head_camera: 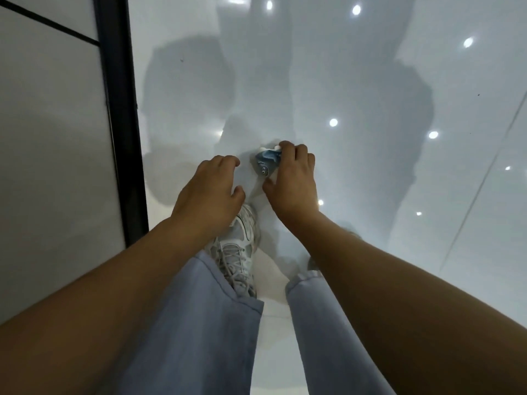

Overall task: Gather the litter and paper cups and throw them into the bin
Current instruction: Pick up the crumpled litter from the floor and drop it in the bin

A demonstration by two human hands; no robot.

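Near the frame's centre the right hand (291,172) curls its fingers (288,148) around a crumpled blue-and-white paper cup (266,162) on the glossy floor (370,109), while the left hand (211,186) hovers beside it, loosely curled and empty, so the crushed cup may slip from that partial grip.

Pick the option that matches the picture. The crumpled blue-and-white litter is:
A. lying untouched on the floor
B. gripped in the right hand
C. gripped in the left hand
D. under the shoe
B: the right hand's fingers curl round the litter, while the left hand holds nothing.
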